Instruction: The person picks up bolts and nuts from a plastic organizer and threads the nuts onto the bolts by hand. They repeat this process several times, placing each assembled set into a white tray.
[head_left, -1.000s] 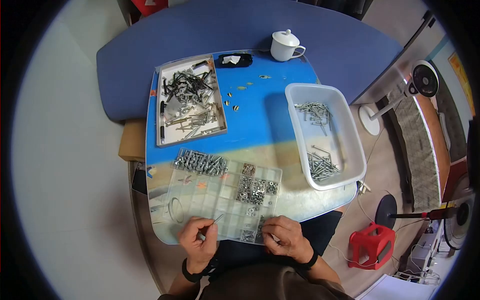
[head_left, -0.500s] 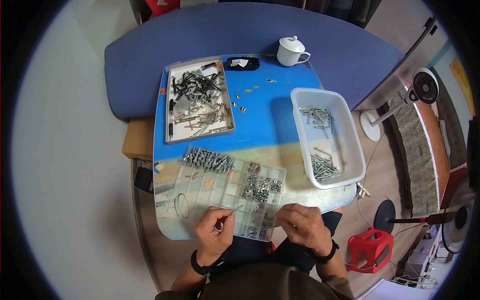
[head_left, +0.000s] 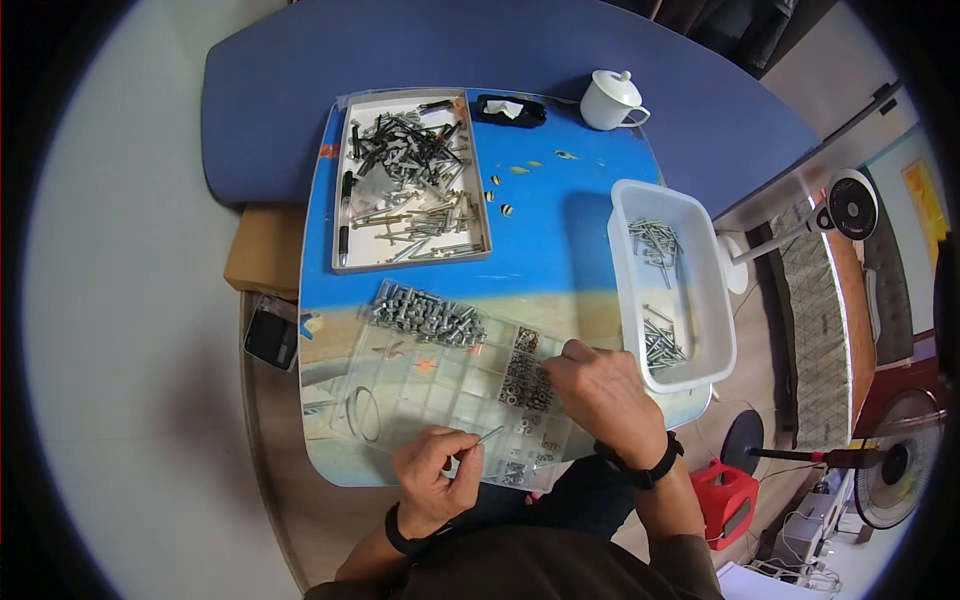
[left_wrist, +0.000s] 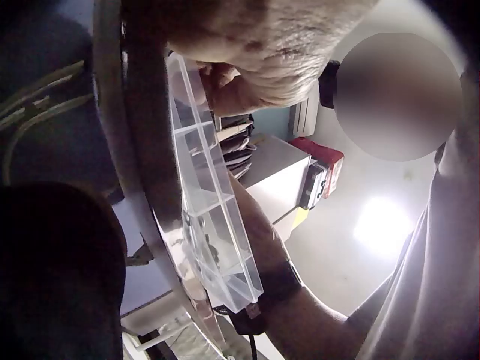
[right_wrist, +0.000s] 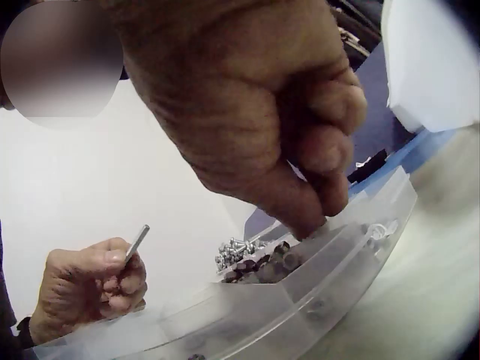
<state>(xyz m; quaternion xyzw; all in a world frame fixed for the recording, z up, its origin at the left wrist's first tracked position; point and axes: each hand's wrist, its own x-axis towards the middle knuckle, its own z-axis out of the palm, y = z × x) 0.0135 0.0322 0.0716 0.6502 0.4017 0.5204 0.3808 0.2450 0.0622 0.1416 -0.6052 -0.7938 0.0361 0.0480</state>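
Observation:
My left hand [head_left: 440,475] pinches a slim silver bolt [head_left: 490,435] between thumb and index finger, its end sticking out up and to the right; the right wrist view shows this bolt [right_wrist: 138,241] too. Just below lies a clear compartment case [head_left: 420,385]. My right hand [head_left: 610,395] reaches over the case's right side, thumb and fingertips together down at a compartment of nuts [head_left: 517,385]. In the right wrist view those fingertips [right_wrist: 309,225] are right beside dark nuts [right_wrist: 262,266]; I cannot tell whether they hold one. Short bolts [head_left: 425,315] fill the case's top left compartments.
A shallow box [head_left: 484,245] of mixed screws and pens stands at the back left. On the right, a white tub [head_left: 622,290] holds two heaps of long bolts. Behind are a black tissue pack [head_left: 525,113] and a lidded white cup [head_left: 608,102].
My right hand has risen from the case's lower right corner, first off its edge, then forward to the nut compartments. My left hand keeps the bolt and has shifted rightward in view.

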